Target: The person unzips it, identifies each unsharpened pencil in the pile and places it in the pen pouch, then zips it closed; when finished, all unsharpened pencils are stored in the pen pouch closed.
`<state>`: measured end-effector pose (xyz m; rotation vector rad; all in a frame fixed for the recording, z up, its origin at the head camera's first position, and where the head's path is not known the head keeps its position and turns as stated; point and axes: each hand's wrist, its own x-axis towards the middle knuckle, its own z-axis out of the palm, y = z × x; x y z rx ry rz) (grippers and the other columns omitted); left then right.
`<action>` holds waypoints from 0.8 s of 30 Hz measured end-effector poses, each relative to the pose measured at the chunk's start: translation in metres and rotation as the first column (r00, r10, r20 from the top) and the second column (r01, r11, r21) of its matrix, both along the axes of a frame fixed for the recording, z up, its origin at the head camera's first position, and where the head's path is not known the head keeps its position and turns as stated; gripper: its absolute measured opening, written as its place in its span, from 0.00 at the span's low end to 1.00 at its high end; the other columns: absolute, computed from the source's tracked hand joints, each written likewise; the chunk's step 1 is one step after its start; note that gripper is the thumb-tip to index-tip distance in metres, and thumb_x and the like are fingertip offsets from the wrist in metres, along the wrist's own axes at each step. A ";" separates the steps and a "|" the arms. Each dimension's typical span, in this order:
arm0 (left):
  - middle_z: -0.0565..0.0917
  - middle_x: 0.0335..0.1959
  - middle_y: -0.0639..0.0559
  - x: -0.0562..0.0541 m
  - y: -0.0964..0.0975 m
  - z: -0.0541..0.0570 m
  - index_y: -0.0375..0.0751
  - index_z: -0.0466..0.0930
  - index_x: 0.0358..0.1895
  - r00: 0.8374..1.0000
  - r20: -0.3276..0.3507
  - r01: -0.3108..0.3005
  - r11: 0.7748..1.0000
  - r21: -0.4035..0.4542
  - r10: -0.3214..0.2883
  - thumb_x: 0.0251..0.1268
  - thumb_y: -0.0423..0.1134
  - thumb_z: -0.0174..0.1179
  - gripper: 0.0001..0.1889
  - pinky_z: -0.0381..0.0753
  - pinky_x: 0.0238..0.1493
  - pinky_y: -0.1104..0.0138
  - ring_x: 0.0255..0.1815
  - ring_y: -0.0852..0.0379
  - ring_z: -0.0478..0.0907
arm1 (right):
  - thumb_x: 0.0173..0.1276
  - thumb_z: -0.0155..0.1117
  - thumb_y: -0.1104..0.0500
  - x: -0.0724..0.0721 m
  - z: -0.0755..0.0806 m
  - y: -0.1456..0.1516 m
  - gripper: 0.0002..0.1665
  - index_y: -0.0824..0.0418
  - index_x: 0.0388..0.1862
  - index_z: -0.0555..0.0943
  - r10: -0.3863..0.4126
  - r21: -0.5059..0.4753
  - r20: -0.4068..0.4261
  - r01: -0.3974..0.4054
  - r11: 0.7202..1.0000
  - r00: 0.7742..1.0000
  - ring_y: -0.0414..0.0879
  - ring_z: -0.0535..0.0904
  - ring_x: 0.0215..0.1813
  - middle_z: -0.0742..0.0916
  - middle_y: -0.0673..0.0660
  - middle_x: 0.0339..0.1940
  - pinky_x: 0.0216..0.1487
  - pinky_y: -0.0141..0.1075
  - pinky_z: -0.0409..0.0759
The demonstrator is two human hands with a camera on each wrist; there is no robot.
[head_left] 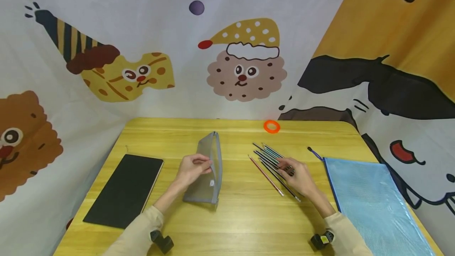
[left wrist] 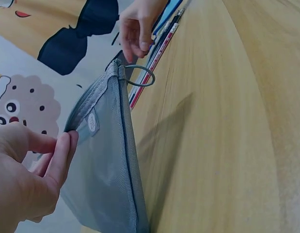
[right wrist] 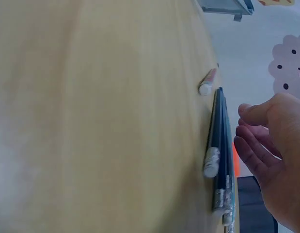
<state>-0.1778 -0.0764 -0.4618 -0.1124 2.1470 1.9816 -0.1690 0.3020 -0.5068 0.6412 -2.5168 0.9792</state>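
A grey mesh zip pouch [head_left: 200,189] stands on edge at the middle of the table. My left hand [head_left: 190,170] pinches its top rim between thumb and fingertips, with the zip opening spread. The left wrist view shows the pouch's loop [left wrist: 146,76] at the far end of the zip. Several pencils lie in a loose bundle [head_left: 267,154] to the right of the pouch, and a red one [head_left: 264,174] lies at their left side. Above the bundle is my right hand [head_left: 298,177], with thumb and fingers bent and apart and nothing between them in the right wrist view.
On the left lies a black notebook [head_left: 126,191]. A blue mesh zip bag [head_left: 369,200] lies at the right, its pull tab pointing to the back. An orange ring [head_left: 271,127] is near the table's back edge, before a printed cloth.
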 end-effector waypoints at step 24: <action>0.87 0.42 0.35 0.001 -0.004 -0.002 0.24 0.81 0.49 0.998 0.021 -0.052 0.998 0.045 0.051 0.65 0.26 0.64 0.11 0.92 0.41 0.71 0.31 0.59 0.86 | 0.55 0.73 0.76 0.008 -0.004 -0.002 0.18 0.69 0.45 0.84 -0.054 0.200 0.044 0.044 0.979 0.998 0.38 0.82 0.30 0.87 0.53 0.30 0.27 0.25 0.85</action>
